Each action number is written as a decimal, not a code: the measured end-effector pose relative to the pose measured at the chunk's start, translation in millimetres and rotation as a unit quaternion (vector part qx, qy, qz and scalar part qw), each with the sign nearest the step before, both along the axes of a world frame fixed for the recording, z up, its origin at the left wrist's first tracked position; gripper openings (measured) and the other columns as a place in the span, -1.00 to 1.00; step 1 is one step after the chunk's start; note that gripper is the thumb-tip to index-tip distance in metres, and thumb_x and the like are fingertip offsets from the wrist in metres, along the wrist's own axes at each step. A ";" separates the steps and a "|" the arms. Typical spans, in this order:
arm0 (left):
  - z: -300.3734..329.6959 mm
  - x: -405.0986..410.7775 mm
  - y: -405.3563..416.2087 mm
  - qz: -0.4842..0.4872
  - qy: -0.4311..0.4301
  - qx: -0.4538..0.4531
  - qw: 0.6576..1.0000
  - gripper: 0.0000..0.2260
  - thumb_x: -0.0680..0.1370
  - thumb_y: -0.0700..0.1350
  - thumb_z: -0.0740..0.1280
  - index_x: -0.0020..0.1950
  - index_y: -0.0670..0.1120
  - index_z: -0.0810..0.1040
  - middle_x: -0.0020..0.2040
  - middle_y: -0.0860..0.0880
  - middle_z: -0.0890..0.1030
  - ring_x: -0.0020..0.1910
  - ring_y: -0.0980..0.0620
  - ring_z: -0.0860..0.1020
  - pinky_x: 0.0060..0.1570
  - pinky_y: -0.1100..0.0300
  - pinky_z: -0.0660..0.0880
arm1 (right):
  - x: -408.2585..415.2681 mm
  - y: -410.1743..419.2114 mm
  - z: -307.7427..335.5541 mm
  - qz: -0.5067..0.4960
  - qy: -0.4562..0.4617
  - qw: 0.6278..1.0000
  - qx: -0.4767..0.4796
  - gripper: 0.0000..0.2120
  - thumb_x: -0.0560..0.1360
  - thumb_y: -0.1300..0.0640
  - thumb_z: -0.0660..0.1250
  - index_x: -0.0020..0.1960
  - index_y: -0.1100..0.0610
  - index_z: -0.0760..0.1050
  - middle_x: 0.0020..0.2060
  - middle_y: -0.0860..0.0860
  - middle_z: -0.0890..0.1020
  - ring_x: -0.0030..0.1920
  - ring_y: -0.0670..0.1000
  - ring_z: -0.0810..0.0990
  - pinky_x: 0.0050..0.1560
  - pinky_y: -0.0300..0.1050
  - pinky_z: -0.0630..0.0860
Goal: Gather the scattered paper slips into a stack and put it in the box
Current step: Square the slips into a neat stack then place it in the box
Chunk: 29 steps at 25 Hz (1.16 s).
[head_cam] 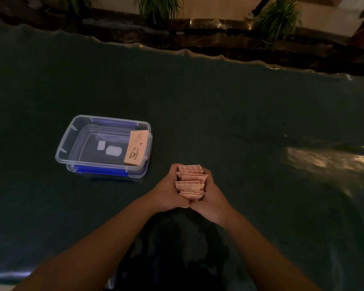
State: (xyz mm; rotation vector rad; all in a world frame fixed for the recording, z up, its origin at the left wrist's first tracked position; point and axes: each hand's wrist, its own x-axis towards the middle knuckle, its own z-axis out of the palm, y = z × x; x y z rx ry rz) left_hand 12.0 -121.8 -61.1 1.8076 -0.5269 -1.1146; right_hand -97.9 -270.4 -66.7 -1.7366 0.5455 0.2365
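A bundle of pinkish paper slips [190, 181] stands on edge on the dark table, pressed between both palms. My left hand [168, 193] cups its left side and my right hand [211, 196] cups its right side, thumbs touching at the near end. To the left sits a clear plastic box [72, 143] with blue clips. One stack of tan printed slips [135, 148] leans against the box's right inner wall.
The dark green tabletop [261, 122] stretches far and right, with a bright glare patch [324, 158] at the right. Its wavy far edge borders a dark ledge with potted plants [277, 19]. Dark clothing [177, 248] shows below my forearms.
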 end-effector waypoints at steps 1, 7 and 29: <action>-1.9 0.4 2.7 -0.006 -0.014 -0.007 1.000 -0.16 0.37 -0.32 0.60 0.49 0.03 0.22 0.26 0.09 0.57 0.17 0.26 0.61 0.08 0.43 0.51 | 0.5 3.0 -2.4 0.000 -0.004 1.000 -0.011 -0.15 0.41 0.31 0.60 0.50 -0.12 0.24 0.26 -0.15 0.64 0.21 -0.28 0.66 0.24 -0.30 0.55; -23.6 1.1 18.3 -0.043 -0.046 -0.009 0.998 0.26 0.29 -0.18 0.69 0.66 0.02 -0.20 0.50 0.21 0.30 0.44 0.34 0.35 0.41 0.40 0.20 | 0.7 15.1 -10.3 0.054 0.028 0.998 -0.021 0.14 0.41 0.30 0.58 0.71 -0.07 -0.08 0.52 -0.13 0.42 0.41 -0.26 0.50 0.54 -0.12 0.40; -15.2 0.7 23.3 -0.049 -0.101 0.020 0.993 0.07 0.38 -0.08 0.64 0.62 0.11 -0.06 0.45 0.12 0.35 0.46 0.17 0.38 0.53 0.07 0.30 | 8.7 21.1 -5.4 0.071 0.035 0.991 -0.105 0.00 0.35 0.04 0.60 0.61 -0.13 0.07 0.44 -0.07 0.48 0.40 -0.11 0.54 0.49 0.08 0.48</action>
